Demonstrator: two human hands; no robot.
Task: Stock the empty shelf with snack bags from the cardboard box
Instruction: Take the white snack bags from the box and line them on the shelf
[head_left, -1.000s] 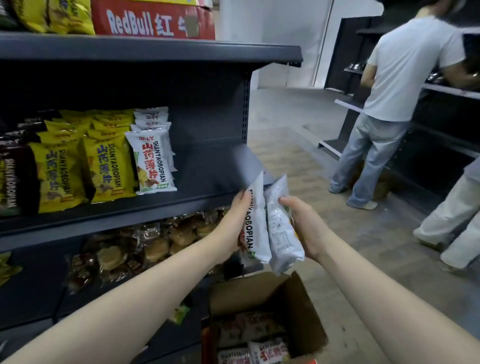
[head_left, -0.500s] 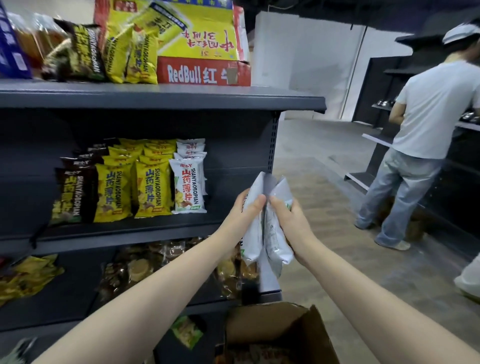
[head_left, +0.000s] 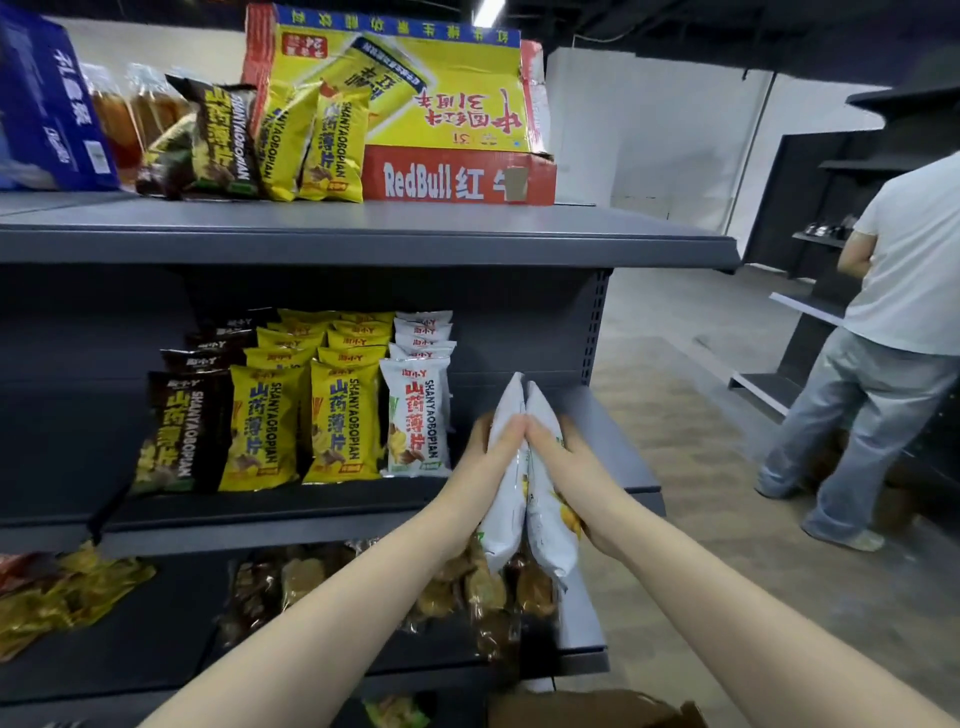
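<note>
At centre right of the frame, the left hand (head_left: 485, 452) and right hand (head_left: 563, 457) each grip one white snack bag, the left bag (head_left: 506, 499) and right bag (head_left: 548, 525) pressed together upright, thumbs in front and fingers wrapped behind. Both bags hover over the right end of the middle shelf (head_left: 613, 441), just right of the standing white bags (head_left: 415, 421); the cardboard box (head_left: 587, 709) shows at the bottom edge
</note>
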